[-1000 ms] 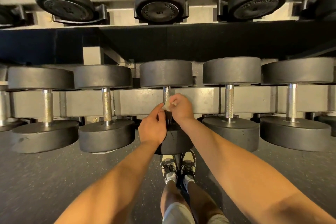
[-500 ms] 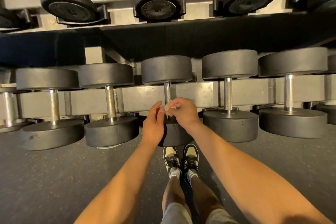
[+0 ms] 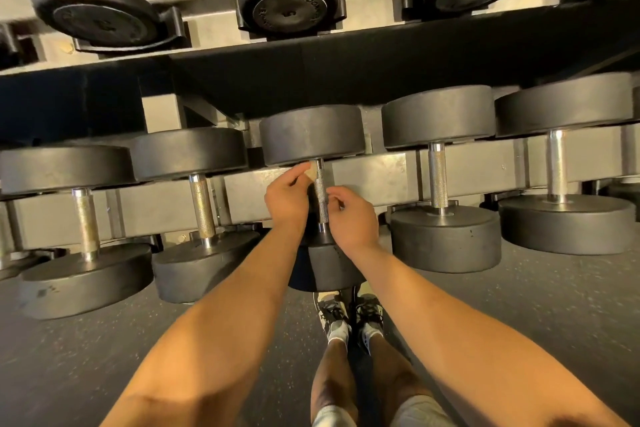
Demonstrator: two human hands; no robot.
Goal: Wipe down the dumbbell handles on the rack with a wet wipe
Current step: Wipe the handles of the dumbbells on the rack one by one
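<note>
Head view looks down on the lower row of the rack (image 3: 346,55). The left hand (image 3: 285,199) pinches a small folded wipe (image 3: 310,174) against the upper end of the handle (image 3: 320,196) of the middle dumbbell (image 3: 311,135). The right hand (image 3: 351,217) sits just beside the handle lower down, fingers loosely curled; I cannot tell whether it grips the steel. To wipe well, I judge the wipe should wrap round the knurled handle and run its whole length with a twist, reaching the hidden back side. The right hand can steady the dumbbell against rolling.
</note>
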